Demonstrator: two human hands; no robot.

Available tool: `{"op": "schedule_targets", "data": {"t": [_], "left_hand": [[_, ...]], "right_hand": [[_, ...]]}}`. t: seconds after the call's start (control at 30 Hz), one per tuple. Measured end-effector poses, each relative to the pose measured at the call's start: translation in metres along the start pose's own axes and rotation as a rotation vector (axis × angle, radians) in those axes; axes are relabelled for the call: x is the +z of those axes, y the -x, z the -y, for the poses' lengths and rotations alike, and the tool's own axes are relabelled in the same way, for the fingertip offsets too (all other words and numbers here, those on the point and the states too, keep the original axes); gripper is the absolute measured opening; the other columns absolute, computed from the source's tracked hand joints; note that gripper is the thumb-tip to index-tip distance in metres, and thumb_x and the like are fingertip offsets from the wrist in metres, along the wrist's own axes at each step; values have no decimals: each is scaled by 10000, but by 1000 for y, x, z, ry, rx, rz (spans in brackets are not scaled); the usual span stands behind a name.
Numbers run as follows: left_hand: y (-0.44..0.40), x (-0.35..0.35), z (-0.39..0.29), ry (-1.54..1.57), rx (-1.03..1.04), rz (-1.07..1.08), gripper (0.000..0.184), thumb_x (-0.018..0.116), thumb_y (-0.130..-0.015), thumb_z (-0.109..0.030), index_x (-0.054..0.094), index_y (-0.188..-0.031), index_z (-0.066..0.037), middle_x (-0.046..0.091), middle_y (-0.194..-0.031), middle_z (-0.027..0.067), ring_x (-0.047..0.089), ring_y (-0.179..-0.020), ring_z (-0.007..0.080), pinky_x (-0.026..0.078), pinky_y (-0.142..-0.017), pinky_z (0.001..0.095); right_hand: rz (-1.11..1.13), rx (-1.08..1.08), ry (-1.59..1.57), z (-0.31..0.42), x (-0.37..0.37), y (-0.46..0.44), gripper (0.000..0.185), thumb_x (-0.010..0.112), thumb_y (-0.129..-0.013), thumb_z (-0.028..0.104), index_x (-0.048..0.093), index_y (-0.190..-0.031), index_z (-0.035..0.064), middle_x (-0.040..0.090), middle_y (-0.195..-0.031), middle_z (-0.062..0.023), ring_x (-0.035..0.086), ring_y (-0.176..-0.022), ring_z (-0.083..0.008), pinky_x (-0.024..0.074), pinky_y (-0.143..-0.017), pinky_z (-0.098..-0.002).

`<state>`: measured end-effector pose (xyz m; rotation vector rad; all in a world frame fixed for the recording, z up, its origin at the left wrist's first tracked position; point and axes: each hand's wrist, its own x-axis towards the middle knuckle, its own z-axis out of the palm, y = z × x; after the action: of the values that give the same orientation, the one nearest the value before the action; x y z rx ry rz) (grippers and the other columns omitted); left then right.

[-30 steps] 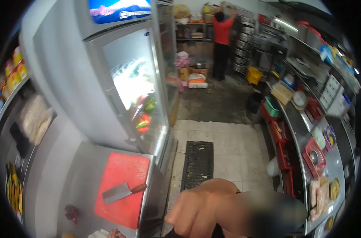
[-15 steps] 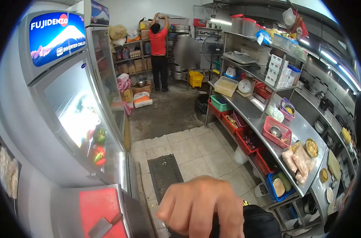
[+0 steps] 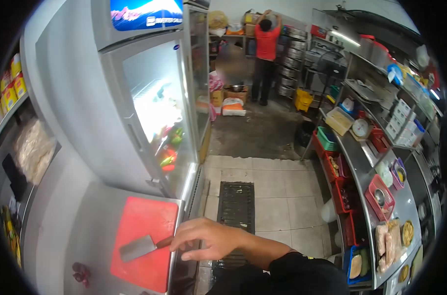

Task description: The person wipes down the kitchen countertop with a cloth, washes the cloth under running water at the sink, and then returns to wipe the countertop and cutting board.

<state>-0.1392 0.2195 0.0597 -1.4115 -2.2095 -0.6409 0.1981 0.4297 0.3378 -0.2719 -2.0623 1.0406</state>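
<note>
My right hand [image 3: 204, 239] reaches in from the lower right, palm down, thumb apart from the curved fingers. Its fingertips are at the end of the brown wooden handle [image 3: 165, 242] of a cleaver; whether they touch it I cannot tell. The cleaver's wide blade [image 3: 138, 248] lies flat on a red cutting board [image 3: 147, 216], on the steel counter at the lower left. My left hand is out of view.
A lit glass-door chiller [image 3: 157, 113] stands behind the board. Dark red items [image 3: 81, 274] lie left of it. A person in a red shirt [image 3: 266, 44] stands at the back shelves. Along the right runs a steel table [image 3: 357, 164] with baskets and bagged food.
The view has swung back left. My right hand has gone from a closed fist in the lower middle to the cleaver's handle, its fingers now apart.
</note>
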Motion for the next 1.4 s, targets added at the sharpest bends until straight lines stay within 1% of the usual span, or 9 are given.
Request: {"op": "schedule_targets", "data": {"t": [0.07,0.33,0.37,0.47,0.63,0.97,1.1,1.2,1.4], "left_hand": [[3,9,1,22,-112,27,410,525,-955,-402,649,-1200,-98,598,-1241,172,554,-1132,403,436,-927,544],[6,16,4,-44,-109,22,387,529,-961,-407,658,-1183,-118,614,-1242,164,573,-1089,396,437,-919,529],[12,21,7,-45,-123,120,399,535,-917,-228,572,-1243,-1,543,-1310,226,496,-1208,423,342,-1042,540],[12,22,10,-15,-93,103,422,584,-869,-173,540,-1245,15,517,-1292,247,474,-1179,459,324,-1015,567],[16,22,13,22,-157,150,427,566,-883,-171,540,-1269,9,507,-1326,262,462,-1208,465,324,-1031,568],[64,-31,31,-25,-423,-133,540,604,-893,-183,501,-1365,60,414,-1441,307,405,-1299,488,317,-1072,578],[42,-58,44,-228,-693,-40,651,696,-812,-149,470,-1409,-24,394,-1453,289,351,-1353,467,289,-1091,567],[29,-65,42,-245,-831,-28,715,758,-773,-165,463,-1415,-52,379,-1456,272,347,-1362,458,308,-1084,564],[5,-48,71,-198,-854,72,890,803,-771,-325,353,-1519,-147,295,-1534,263,269,-1409,487,275,-1081,629]], "right_hand": [[76,63,48,-16,14,-8,273,723,-866,158,670,-1117,62,646,-930,-82,634,-815,-228,508,-699,-354],[216,116,313,-129,87,-2,250,688,-874,230,662,-1067,73,656,-942,-127,655,-910,-326,524,-781,-447],[255,180,318,-136,90,-3,217,674,-878,196,677,-1057,75,673,-978,-126,654,-944,-336,524,-808,-453],[210,328,225,-165,103,1,197,661,-873,153,695,-1053,78,690,-1013,-122,655,-966,-341,522,-835,-461],[150,389,342,-195,107,4,550,611,-875,103,502,-1414,101,516,-1396,-176,484,-1265,-384,393,-1059,-481],[153,470,574,-279,113,-7,559,658,-846,247,540,-1332,-2,489,-1414,-248,403,-1361,-416,323,-1113,-549],[-39,139,640,-286,127,-23,371,695,-841,246,631,-1119,10,652,-1126,-193,604,-1045,-410,445,-923,-509],[304,443,323,-252,139,-39,336,745,-801,159,612,-1089,48,649,-1088,-159,593,-1031,-386,464,-863,-484],[282,184,562,-270,173,-29,327,777,-756,135,575,-1001,56,617,-929,-147,580,-913,-374,461,-791,-494]]}}
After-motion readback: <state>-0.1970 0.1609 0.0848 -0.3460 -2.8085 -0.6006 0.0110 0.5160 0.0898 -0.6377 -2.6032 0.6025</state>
